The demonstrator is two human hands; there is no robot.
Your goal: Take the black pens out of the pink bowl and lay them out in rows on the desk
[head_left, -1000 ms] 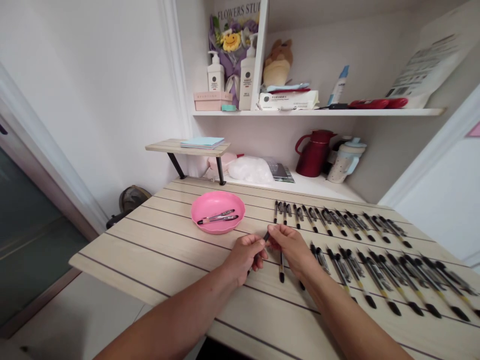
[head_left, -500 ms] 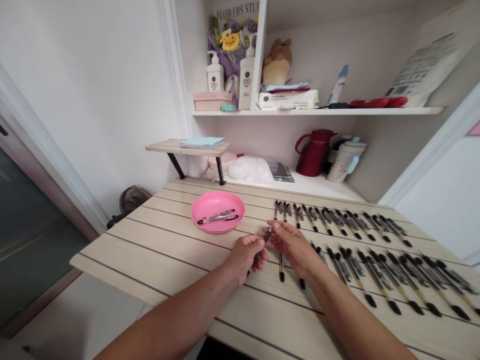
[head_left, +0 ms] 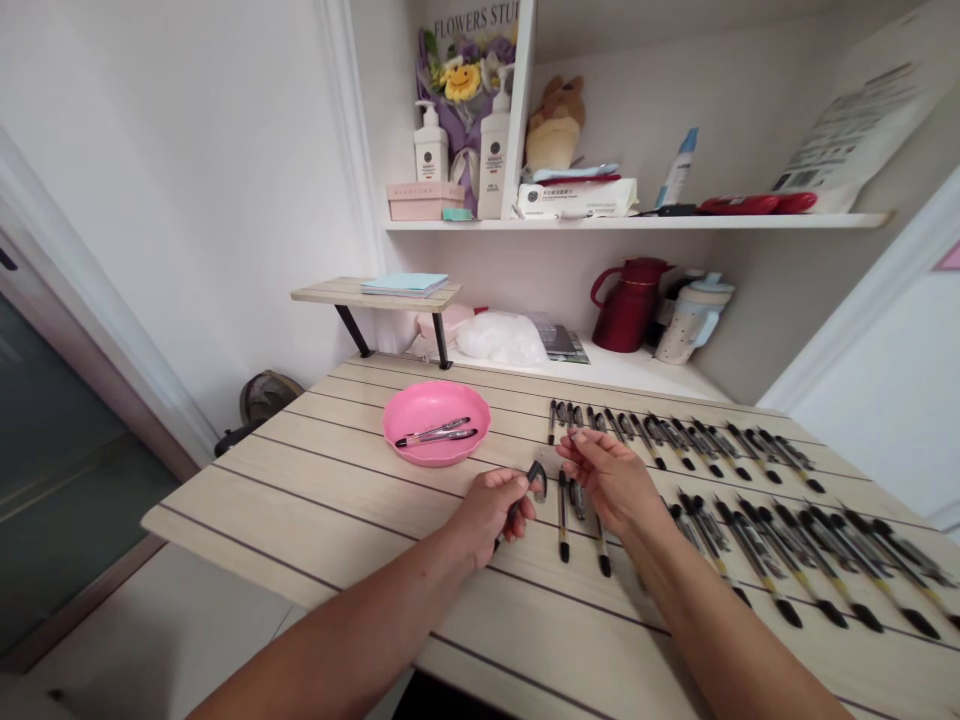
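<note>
My left hand point(head_left: 499, 505) is closed around a dark pen point(head_left: 535, 474), whose black upper end and a clear piece beside it stick out past the fingers. To its right, my right hand point(head_left: 604, 475) hovers over the pens with thumb and fingers pinched together. A small dark bit shows at those fingertips, too small to name. Under and beside the right hand lie black-ended pens point(head_left: 564, 520) with clear, dark-clipped parts next to them. A pink bowl point(head_left: 435, 455) beyond my left hand holds several pens point(head_left: 442, 433).
Two rows of pens and parts point(head_left: 795, 565) spread across the right of the slatted table point(head_left: 300, 500). At the back are a small raised shelf point(head_left: 330, 292), a white plastic bag point(head_left: 502, 340), a red jug point(head_left: 631, 305) and a tumbler point(head_left: 686, 320).
My right hand has drawn away from the pen, to the right, fingers still pinched. The silver tip seen earlier at the pen's end no longer shows; a black end does. My left hand stays put.
</note>
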